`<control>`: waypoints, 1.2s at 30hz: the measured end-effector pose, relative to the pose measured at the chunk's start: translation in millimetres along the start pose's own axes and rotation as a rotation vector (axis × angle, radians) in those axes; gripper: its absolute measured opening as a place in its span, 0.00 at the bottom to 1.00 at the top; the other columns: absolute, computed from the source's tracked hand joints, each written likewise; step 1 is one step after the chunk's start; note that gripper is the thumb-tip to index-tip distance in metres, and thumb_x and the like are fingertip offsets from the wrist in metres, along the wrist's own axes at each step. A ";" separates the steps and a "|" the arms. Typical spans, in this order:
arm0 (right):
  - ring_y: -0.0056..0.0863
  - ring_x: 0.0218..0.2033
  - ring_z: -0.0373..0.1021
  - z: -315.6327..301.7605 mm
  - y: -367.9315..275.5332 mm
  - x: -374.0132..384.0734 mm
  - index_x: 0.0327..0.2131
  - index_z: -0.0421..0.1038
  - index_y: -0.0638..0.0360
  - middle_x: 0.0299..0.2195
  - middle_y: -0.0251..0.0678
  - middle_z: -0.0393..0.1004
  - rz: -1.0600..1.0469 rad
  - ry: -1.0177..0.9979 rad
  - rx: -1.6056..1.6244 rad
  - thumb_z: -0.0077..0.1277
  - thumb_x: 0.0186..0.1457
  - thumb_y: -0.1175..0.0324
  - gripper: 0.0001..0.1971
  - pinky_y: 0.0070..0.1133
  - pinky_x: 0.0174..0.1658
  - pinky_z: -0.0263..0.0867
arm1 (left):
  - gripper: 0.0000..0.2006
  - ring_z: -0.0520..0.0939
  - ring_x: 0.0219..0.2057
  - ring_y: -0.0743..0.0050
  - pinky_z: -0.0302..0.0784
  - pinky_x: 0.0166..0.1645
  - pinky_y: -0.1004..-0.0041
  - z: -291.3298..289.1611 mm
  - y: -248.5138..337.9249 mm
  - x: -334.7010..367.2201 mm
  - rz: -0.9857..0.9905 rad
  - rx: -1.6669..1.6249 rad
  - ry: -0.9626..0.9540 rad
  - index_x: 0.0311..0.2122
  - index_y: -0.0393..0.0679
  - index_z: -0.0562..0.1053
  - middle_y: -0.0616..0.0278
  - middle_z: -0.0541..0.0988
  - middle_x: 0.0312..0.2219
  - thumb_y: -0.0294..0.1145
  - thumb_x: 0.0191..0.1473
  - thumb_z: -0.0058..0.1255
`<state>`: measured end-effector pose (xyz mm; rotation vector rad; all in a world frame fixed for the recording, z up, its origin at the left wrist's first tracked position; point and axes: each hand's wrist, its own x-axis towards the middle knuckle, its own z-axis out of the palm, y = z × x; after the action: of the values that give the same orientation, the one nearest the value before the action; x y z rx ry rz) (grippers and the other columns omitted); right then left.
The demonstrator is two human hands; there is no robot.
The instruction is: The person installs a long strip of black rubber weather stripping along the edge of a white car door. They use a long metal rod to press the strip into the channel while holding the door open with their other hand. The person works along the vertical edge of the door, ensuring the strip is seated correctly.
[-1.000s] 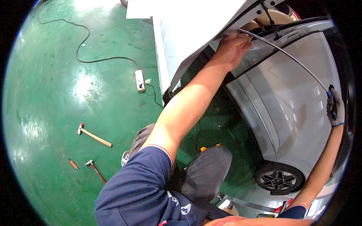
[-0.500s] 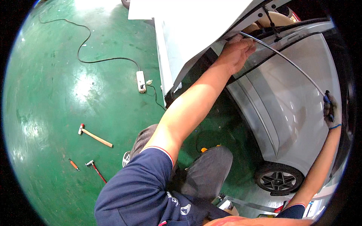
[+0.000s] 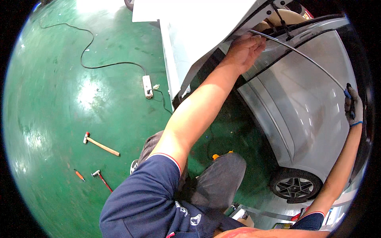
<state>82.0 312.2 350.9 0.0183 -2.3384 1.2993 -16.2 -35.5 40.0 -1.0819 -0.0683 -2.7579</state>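
Note:
My gloved right hand (image 3: pixel 353 105) is closed around the blue handle (image 3: pixel 347 94) of a long, curved metal rod (image 3: pixel 305 56) at the far right. The rod arcs across in front of the silver car (image 3: pixel 317 99) and passes behind the edge of the raised white panel (image 3: pixel 202 35). Up at that edge, my bare left hand (image 3: pixel 245 51) has its fingers bent close together, right beside the rod's far end. The panel's edge partly hides its fingertips, so what they grip is not clear. The rod's tip is also out of sight.
On the green floor lie a mallet with a wooden handle (image 3: pixel 103 146), a red-handled hammer (image 3: pixel 102 180) and an orange-handled tool (image 3: pixel 79 175). A white power strip (image 3: pixel 147 86) with a black cable (image 3: pixel 115 63) lies near the panel. The car's wheel (image 3: pixel 295 187) is at lower right.
My right hand has shifted a little up and to the right with the rod's handle. My left hand stays at the panel's edge. The whole view has moved slightly.

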 end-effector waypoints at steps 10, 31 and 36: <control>0.07 0.11 0.56 -43.0 21.6 22.6 0.42 0.71 0.51 0.18 0.20 0.67 0.189 -0.103 -0.053 0.46 0.59 0.63 0.09 0.07 0.12 0.54 | 0.09 0.75 0.47 0.61 0.69 0.56 0.61 21.1 -7.2 -6.1 -0.040 0.061 0.115 0.38 0.41 0.69 0.62 0.74 0.35 0.22 0.50 0.49; 0.08 0.12 0.53 -16.4 19.7 -14.5 0.42 0.71 0.49 0.16 0.18 0.62 0.002 -0.055 -0.042 0.49 0.57 0.60 0.11 0.10 0.13 0.46 | 0.10 0.75 0.47 0.62 0.67 0.58 0.61 17.5 -4.2 -7.1 -0.044 0.092 0.098 0.41 0.40 0.70 0.59 0.75 0.41 0.26 0.53 0.51; 0.07 0.12 0.53 -8.8 30.4 -25.8 0.44 0.71 0.51 0.16 0.18 0.62 -0.137 -0.063 0.025 0.50 0.57 0.61 0.13 0.09 0.15 0.47 | 0.11 0.75 0.48 0.62 0.68 0.58 0.61 17.7 -3.7 -7.7 -0.057 0.069 0.091 0.42 0.39 0.69 0.58 0.75 0.41 0.25 0.52 0.51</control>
<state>101.4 330.7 320.2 0.2269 -2.3277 1.2773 0.6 -28.8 47.9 -0.9498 -0.1834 -2.8285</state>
